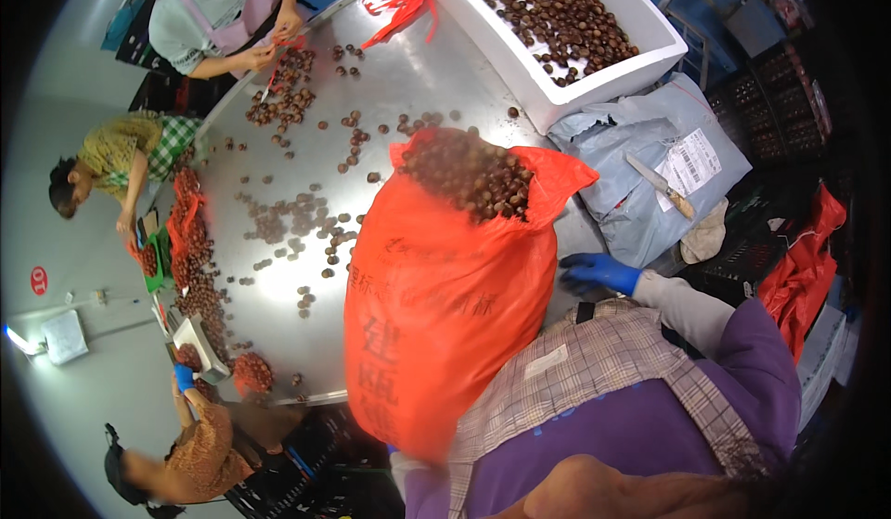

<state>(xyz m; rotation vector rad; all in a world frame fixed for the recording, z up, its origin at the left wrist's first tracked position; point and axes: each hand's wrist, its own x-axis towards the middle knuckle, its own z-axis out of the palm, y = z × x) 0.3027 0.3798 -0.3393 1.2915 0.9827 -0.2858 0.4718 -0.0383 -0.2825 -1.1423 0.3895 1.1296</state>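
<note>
A large red plastic sack (445,287) leans upright on the near edge of the metal table, in front of my body. Its mouth gapes, and brown chestnuts (487,185) fill it to the top; some look smeared by motion. Just to the right of the sack is my right hand (599,274), in a blue glove, fingers stretched toward its side; whether they touch it I cannot tell. The sack hides my left hand. Loose chestnuts (351,152) lie scattered across the table beyond the sack.
A white foam box (557,101) of chestnuts stands at the far right. Nearer, a knife (661,187) lies on a grey plastic parcel (622,213). Three people work along the table's far and left sides, near a scale (206,352). Black crates (775,101) stand at right.
</note>
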